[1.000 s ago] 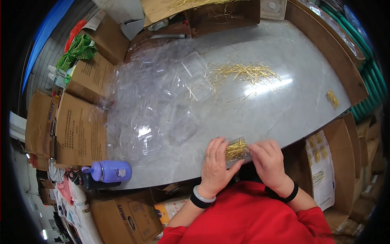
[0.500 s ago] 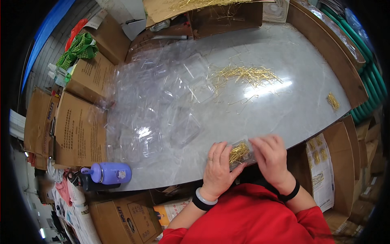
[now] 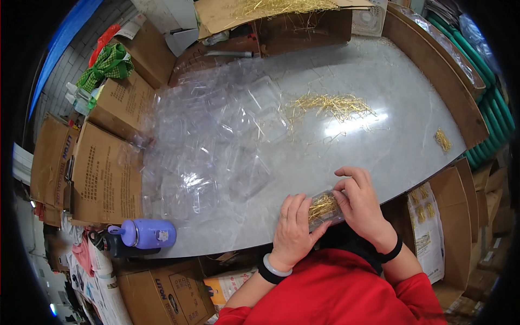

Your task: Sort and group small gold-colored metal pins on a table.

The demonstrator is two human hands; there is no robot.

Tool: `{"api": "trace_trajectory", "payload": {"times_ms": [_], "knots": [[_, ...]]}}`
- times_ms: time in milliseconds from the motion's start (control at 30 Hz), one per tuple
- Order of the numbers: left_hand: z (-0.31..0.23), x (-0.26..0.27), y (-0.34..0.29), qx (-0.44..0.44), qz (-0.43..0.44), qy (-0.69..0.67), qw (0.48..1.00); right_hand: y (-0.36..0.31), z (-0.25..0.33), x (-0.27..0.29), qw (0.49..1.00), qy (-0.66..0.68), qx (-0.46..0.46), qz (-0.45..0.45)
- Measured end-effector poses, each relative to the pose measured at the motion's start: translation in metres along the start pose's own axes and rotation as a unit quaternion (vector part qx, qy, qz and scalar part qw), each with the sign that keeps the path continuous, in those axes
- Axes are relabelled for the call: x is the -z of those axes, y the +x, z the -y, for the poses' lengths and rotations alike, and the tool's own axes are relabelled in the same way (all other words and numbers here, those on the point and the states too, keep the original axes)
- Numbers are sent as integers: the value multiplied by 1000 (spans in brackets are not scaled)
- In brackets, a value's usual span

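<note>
At the table's near edge, a clear plastic box (image 3: 334, 215) full of gold wire hooks (image 3: 322, 207) lies between my hands. My left hand (image 3: 293, 225) grips its left end, thumb along the near side and fingers over the far side. At the right end, my right hand (image 3: 364, 208) pinches the box's edge between thumb and bent fingers, the forefinger raised. A loose pile of gold wire hooks (image 3: 338, 106) is spread farther back on the table. One small bundle of hooks (image 3: 442, 140) lies near the right edge.
Many clear plastic boxes (image 3: 187, 130) cover the table's left half. A purple bottle (image 3: 149, 233) stands at the near left corner. Cardboard boxes (image 3: 105, 173) line the left side, and a cardboard strip (image 3: 449, 76) borders the right. Below right, an open carton (image 3: 455, 227) holds several hook bundles.
My right hand has come down onto the right end of the box, its fingers now closing at the edge. My left hand keeps its hold. The view has shifted slightly.
</note>
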State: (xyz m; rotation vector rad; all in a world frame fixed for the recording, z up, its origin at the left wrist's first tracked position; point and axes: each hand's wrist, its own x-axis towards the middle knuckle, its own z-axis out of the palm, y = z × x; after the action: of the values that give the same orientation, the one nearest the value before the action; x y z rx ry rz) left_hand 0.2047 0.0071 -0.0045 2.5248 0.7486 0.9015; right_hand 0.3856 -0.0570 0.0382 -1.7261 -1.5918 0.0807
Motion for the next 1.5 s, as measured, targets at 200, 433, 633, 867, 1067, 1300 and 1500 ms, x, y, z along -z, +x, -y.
{"api": "trace_trajectory", "payload": {"times_ms": [200,433,633,867,1067,1300,1500], "knots": [[-1,0,1,4,1,9,1000,-7,-5,-4,996,75,-12,38],[-2,1,0,13,8,13,1000,-8,-2,-13,999,-22,16,22],[6,10,5,-6,20,-80,997,-1,-14,10,993,58,-52,85],[-2,17,-3,84,-44,-67,993,-28,-7,15,959,122,-255,21],[-10,11,7,42,-11,-44,998,-51,23,3,944,242,-218,55],[-13,1,11,23,7,-43,999,-12,-2,19,979,68,-193,-24],[-6,0,7,23,2,-72,997,-7,-11,22,986,63,-142,62]]}}
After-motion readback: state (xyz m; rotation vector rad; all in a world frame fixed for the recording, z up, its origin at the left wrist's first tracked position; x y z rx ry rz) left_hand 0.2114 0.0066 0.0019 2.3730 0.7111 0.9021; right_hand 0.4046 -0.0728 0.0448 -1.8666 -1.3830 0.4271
